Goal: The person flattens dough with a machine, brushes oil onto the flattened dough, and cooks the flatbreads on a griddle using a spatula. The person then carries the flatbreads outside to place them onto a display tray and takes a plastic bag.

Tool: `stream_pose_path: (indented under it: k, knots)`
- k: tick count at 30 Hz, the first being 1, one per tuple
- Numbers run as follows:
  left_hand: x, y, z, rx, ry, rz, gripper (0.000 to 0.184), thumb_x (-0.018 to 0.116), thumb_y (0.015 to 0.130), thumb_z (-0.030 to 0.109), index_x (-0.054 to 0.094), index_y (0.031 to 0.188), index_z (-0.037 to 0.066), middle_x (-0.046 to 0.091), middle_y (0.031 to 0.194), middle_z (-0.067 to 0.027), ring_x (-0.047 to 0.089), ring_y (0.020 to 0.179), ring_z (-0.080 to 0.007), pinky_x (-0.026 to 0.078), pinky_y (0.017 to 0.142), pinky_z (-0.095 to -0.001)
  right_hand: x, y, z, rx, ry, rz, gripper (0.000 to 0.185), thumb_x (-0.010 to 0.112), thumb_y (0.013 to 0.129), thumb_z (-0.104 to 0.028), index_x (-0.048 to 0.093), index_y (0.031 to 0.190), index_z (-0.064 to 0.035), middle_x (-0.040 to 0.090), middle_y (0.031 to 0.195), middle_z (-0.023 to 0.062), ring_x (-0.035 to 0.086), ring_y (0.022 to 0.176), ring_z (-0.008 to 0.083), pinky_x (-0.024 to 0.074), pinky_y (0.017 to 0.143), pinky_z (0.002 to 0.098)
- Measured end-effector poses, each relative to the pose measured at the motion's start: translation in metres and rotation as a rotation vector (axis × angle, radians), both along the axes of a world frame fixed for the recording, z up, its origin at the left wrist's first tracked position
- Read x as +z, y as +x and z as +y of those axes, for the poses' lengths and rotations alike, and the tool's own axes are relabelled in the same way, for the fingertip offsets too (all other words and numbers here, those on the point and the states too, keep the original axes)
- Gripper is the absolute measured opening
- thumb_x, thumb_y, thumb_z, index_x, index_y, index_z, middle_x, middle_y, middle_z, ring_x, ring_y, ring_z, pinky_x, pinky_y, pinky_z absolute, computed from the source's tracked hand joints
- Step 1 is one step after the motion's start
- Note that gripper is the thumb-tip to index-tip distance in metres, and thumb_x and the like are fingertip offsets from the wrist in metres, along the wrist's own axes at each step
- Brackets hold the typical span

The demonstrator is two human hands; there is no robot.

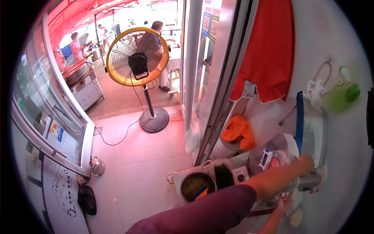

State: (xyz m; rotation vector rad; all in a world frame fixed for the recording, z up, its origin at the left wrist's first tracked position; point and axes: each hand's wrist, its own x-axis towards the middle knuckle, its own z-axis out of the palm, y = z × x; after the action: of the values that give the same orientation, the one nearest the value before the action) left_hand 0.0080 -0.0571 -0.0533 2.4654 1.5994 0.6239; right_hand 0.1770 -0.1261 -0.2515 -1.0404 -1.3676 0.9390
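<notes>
From the lower edge my left arm, in a dark purple sleeve, reaches across to the right. My left hand point(306, 165) is at the lower part of a pale upright machine point(313, 134) with a blue edge; its fingers are hidden. Below that arm, my right hand point(285, 204) is close to some red and clear parts at the machine's foot, too small to make out. A clear plastic container point(286, 142) stands beside the machine, with a white digital timer point(265, 159) at its front. To the left are a metal pot point(198, 187) of brownish liquid and a dark green heap point(224, 176).
A yellow-rimmed floor fan point(137, 56) stands in the doorway, its cable trailing over the tiles. A red cloth point(267, 50) hangs on the right, above an orange cloth point(238, 132) on a white bucket. Outside, several people are near carts and tables. A black bag point(87, 199) lies at left.
</notes>
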Motion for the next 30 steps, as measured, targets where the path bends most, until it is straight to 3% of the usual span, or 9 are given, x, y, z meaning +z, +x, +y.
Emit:
stream_pose_path:
  k: [3,7,9,12,15,21,24,27,30]
  knots:
    - [-0.007,0.005,0.005,0.008,0.029,-0.001,0.024,0.069,0.058,0.012,0.069,0.081,0.009,0.066,0.085,-0.0113,0.064,0.081,-0.0258,0.051,0.067,-0.0355,0.004,0.007,0.017,-0.142,-0.575,0.628,0.064,0.052,0.084,-0.047,0.039,0.118,0.0057,0.056,0.093,0.0184,0.056,0.052,0.0224,0.0487,0.042,0.0329]
    - [-0.007,0.003,0.008,-0.003,0.022,0.005,0.024,0.069,0.057,0.012,0.069,0.080,0.008,0.065,0.084,-0.0116,0.064,0.080,-0.0259,0.051,0.066,-0.0357,-0.013,0.037,0.018,0.302,-0.532,0.895,0.034,0.046,0.091,-0.028,0.044,0.108,0.0019,0.056,0.093,0.0166,0.054,0.058,0.0249,0.0488,0.047,0.0375]
    - [0.000,-0.002,-0.005,0.006,0.033,-0.021,0.023,0.069,0.057,0.012,0.069,0.080,0.008,0.065,0.084,-0.0116,0.064,0.079,-0.0261,0.051,0.065,-0.0361,-0.015,0.033,0.009,0.198,-0.386,0.770,0.031,0.052,0.089,-0.021,0.046,0.109,0.0020,0.056,0.091,0.0137,0.056,0.078,0.0261,0.0512,0.063,0.0401]
    - [-0.004,-0.002,-0.004,-0.004,0.114,-0.045,0.022,0.069,0.057,0.013,0.069,0.079,0.008,0.065,0.083,-0.0117,0.064,0.078,-0.0268,0.051,0.064,-0.0369,-0.009,0.038,0.000,0.382,-0.366,0.864,0.030,0.051,0.089,-0.019,0.046,0.110,0.0025,0.057,0.095,0.0150,0.057,0.081,0.0267,0.0515,0.066,0.0401]
    - [-0.001,-0.003,-0.003,-0.031,0.083,0.023,0.022,0.068,0.059,0.013,0.069,0.080,0.007,0.065,0.083,-0.0122,0.064,0.078,-0.0277,0.051,0.065,-0.0377,-0.003,0.029,-0.010,0.110,-0.386,0.943,0.024,0.054,0.087,-0.010,0.051,0.108,0.0001,0.060,0.100,0.0116,0.060,0.084,0.0212,0.0534,0.070,0.0327]
    - [0.012,-0.007,-0.017,-0.058,0.046,0.017,0.017,0.062,0.067,0.013,0.067,0.081,0.006,0.064,0.087,-0.0115,0.061,0.084,-0.0281,0.049,0.072,-0.0371,-0.020,0.053,-0.019,0.063,-0.436,1.048,0.029,0.058,0.083,-0.006,0.051,0.110,0.0019,0.060,0.103,0.0106,0.060,0.091,0.0226,0.0525,0.076,0.0331]
    - [-0.001,-0.001,-0.011,-0.083,0.501,-0.145,0.014,0.059,0.069,0.017,0.065,0.077,0.006,0.061,0.086,-0.0104,0.060,0.083,-0.0275,0.048,0.069,-0.0384,-0.003,0.059,-0.034,0.097,-0.475,1.081,0.030,0.058,0.083,-0.006,0.051,0.112,0.0000,0.058,0.107,0.0119,0.058,0.096,0.0231,0.0512,0.080,0.0352]
    - [0.006,0.001,-0.025,-0.006,0.656,-0.191,0.016,0.057,0.077,0.024,0.060,0.076,0.008,0.056,0.088,-0.0065,0.053,0.093,-0.0257,0.046,0.074,-0.0374,0.005,0.076,-0.036,0.179,-0.453,1.020,0.030,0.057,0.084,-0.007,0.050,0.113,-0.0003,0.056,0.110,0.0127,0.056,0.100,0.0241,0.0500,0.082,0.0364]
    - [0.020,0.020,-0.087,-0.102,0.575,-0.296,0.017,0.057,0.078,0.025,0.062,0.079,0.008,0.060,0.085,-0.0074,0.057,0.082,-0.0256,0.047,0.067,-0.0359,0.016,0.080,-0.047,0.116,-0.460,0.996,0.032,0.056,0.084,-0.008,0.049,0.113,0.0013,0.055,0.111,0.0114,0.054,0.101,0.0234,0.0482,0.083,0.0357]
